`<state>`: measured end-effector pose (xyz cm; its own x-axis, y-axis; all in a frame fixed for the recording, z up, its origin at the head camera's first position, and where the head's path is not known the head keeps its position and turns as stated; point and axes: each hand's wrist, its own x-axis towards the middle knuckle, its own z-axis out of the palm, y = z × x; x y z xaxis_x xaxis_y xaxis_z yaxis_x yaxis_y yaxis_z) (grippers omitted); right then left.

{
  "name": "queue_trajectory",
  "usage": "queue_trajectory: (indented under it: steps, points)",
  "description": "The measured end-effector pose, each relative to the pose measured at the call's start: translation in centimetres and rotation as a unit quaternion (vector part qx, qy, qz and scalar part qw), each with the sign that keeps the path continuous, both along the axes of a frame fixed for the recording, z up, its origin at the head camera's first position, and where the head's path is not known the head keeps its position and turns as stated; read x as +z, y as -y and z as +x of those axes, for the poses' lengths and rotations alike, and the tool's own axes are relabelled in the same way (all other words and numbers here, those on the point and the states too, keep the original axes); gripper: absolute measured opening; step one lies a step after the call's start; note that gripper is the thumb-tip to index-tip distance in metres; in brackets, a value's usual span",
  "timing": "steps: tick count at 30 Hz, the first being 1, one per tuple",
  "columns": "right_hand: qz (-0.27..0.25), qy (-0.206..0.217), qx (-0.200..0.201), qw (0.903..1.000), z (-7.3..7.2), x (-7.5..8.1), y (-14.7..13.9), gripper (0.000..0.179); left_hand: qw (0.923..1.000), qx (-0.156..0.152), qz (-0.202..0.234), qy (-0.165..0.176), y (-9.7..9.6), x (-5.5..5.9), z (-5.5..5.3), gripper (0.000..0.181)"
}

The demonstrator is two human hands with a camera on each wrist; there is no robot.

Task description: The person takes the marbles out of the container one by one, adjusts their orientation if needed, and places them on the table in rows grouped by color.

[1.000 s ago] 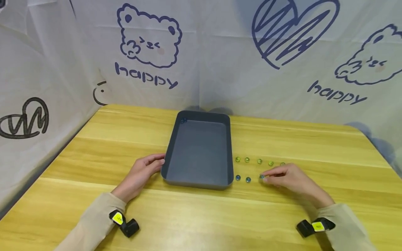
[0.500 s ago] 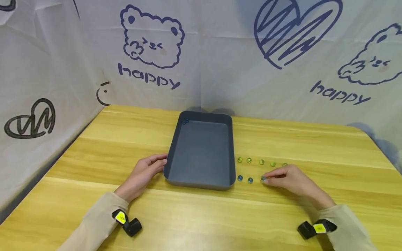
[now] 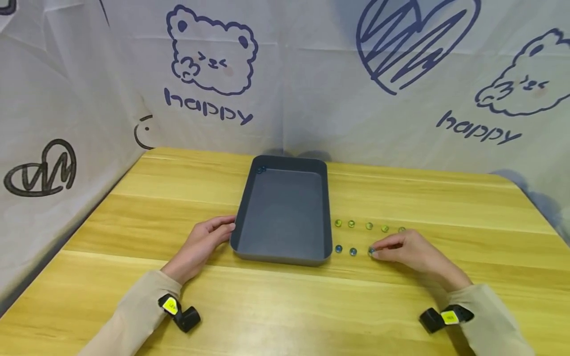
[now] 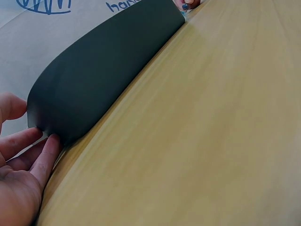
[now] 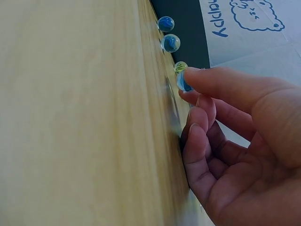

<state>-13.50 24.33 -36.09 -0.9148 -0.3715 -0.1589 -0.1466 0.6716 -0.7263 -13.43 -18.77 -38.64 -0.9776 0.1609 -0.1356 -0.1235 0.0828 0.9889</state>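
My right hand (image 3: 407,251) pinches a blue marble (image 5: 182,83) between thumb and forefinger, low at the table and right of the tray. Two more blue marbles (image 3: 346,250) lie in line between it and the dark grey tray (image 3: 281,260). Behind them runs a row of several yellow-green marbles (image 3: 369,226), the rightmost partly covered by the hand. On the tray's left side, the fingertips of my left hand (image 3: 199,244) touch the outer wall; in the left wrist view its fingers (image 4: 46,157) are extended against that wall.
A few dark blue marbles (image 3: 261,170) sit together in the tray's far left corner. The wooden table (image 3: 285,311) ends at the back and left against a white cloth (image 3: 307,99) with drawings. A small black camera is strapped on each sleeve.
The whole head view shifts slightly. Both hands, the tray and the marbles keep their places, and the right hand still pinches the blue marble.
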Motion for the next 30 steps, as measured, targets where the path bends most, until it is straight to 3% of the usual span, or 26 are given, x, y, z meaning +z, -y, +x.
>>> queue_trajectory:
  steps: [7, 24, 30]
  points:
    - [0.006, -0.009, -0.002, 0.9999, 0.06, -0.06, 0.03, 0.026, 1.0, 0.0, 0.0, -0.005, -0.07, -0.05, -0.06, 0.047]
    - [0.002, 0.014, -0.004, 0.9999, 0.21, -0.04, 0.35, 0.025, 0.9999, 0.004, -0.003, 0.011, -0.08, -0.14, 0.19, 0.048]
    - [-0.002, 0.011, -0.009, 0.9999, 0.12, -0.01, 0.39, 0.024, 1.0, 0.005, 0.0, 0.0, -0.15, -0.13, 0.03, 0.048]
